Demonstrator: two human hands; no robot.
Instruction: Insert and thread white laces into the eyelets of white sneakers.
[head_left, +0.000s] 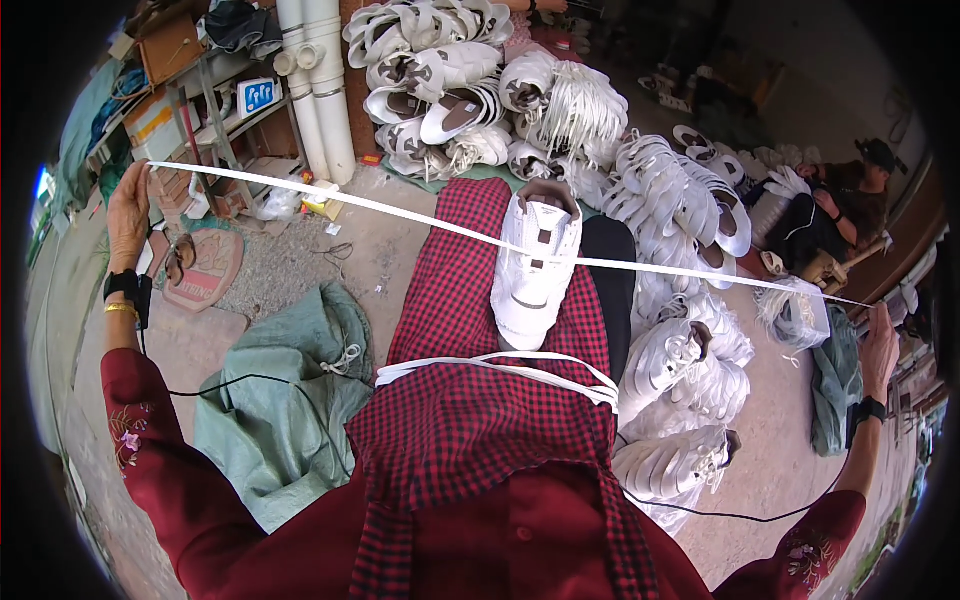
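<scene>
Head view — flat white lace (430, 220) crosses rounded shoe (535, 290).

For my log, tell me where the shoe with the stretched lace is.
In the head view, the white shoe lies on the checked apron, just right of centre, between the left hand and right hand, which hold its lace taut.
</scene>
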